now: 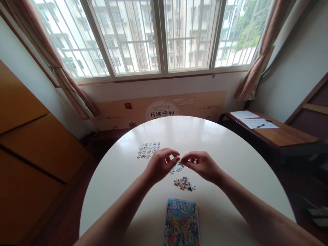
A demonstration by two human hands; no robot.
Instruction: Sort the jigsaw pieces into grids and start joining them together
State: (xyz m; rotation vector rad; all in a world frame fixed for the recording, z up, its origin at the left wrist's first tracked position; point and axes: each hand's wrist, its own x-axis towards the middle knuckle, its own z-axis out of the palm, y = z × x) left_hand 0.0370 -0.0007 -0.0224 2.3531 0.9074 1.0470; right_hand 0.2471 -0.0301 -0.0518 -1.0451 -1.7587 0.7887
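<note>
A small yellowish puzzle piece [180,161] is above the middle of the white round tabletop [115,188], pinched between thumb and fingers in the grip of the right hand [201,162]. The left hand [164,162] faces it, fingertips just beside the piece, thumb and forefinger curled toward each other; whether its grip has hold of anything, I cannot tell. Under and between the hands lies a bluish cluster of pieces [180,168], partly hidden by the fingers. Nearer the person is a loose, multicoloured heap of pieces [185,183], and nearer still a blue printed "BLUEY" box [181,222], lying flat at the bottom edge of the view. To the left, beyond the left hand, separate pieces in rows [149,149] are spread out. Past the tabletop's far edge, a beige printed panel [210,102] stands against the wall beneath a barred window [133,44]. At the right, papers [256,122] and a pen [260,126] lie on a brown wooden side table [289,133]; an orange-brown cabinet [30,143] stands at the left.
</note>
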